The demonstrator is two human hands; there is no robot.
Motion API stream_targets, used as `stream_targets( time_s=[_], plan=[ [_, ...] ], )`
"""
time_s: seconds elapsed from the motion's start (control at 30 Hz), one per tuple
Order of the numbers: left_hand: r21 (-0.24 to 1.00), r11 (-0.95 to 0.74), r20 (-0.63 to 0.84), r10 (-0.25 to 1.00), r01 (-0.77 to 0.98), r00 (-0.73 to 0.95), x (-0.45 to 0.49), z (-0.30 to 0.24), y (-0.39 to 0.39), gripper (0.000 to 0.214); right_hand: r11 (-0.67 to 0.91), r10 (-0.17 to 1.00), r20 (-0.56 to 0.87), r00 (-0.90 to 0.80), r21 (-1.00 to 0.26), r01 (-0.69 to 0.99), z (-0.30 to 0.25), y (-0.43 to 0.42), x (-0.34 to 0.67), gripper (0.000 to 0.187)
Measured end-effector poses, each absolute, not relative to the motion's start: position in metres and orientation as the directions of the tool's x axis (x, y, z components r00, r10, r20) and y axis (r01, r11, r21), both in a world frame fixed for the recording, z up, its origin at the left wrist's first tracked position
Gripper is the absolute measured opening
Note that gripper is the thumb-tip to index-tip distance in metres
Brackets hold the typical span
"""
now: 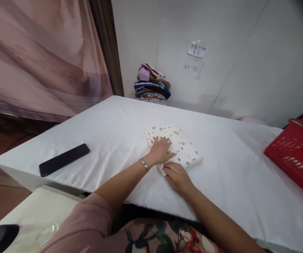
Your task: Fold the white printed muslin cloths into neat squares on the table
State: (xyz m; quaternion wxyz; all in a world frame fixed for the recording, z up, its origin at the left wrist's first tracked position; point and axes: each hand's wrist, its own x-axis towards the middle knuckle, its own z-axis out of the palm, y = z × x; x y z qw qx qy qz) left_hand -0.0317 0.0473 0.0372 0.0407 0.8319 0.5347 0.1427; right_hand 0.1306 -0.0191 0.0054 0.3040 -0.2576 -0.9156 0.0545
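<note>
A folded white cloth (183, 147) with small printed figures lies near the middle of the white-covered table (227, 168). On its left part my left hand (159, 151) rests flat, fingers spread, a bracelet at the wrist. Just below it, my right hand (179, 177) is at the cloth's near corner, its fingers curled over the edge there. The thumb of that hand and the underside of the corner are hidden.
To the left lies a long black box (64, 160). A red plastic basket (296, 151) stands at the right edge. Behind the table is a stack of folded clothes (152, 84) by the wall, which carries paper notes (193, 59). A pink curtain (43, 52) hangs at left.
</note>
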Motion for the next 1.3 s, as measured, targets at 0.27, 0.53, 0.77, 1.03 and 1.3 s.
stream_targets(
  time_s=[0.27, 0.53, 0.77, 1.03, 1.3],
  plan=[
    [0.268, -0.432, 0.218, 0.898, 0.861, 0.382, -0.038, 0.019, 0.047, 0.052, 0.869, 0.494, 0.516, -0.700, -0.276, 0.410, 0.007, -0.017, 0.130, 0.023],
    [0.430, -0.545, 0.294, 0.838, 0.720, 0.459, -0.051, 0.022, 0.002, 0.033, 0.844, 0.537, 0.492, -0.685, -0.320, 0.431, 0.012, -0.020, 0.129, 0.022],
    [0.585, -0.599, 0.365, 0.797, 0.547, 0.481, -0.069, 0.013, -0.045, 0.044, 0.843, 0.538, 0.527, -0.658, -0.333, 0.423, 0.009, -0.021, 0.129, 0.024],
    [0.510, -0.615, 0.422, 0.788, 0.601, 0.448, -0.066, 0.009, -0.048, 0.044, 0.838, 0.536, 0.551, -0.640, -0.258, 0.480, 0.002, -0.023, 0.135, 0.030],
    [0.458, -0.597, 0.436, 0.797, 0.658, 0.418, -0.065, 0.005, -0.048, 0.028, 0.779, 0.626, 0.431, -0.650, -0.314, 0.542, 0.011, -0.013, 0.159, 0.034]
  ],
)
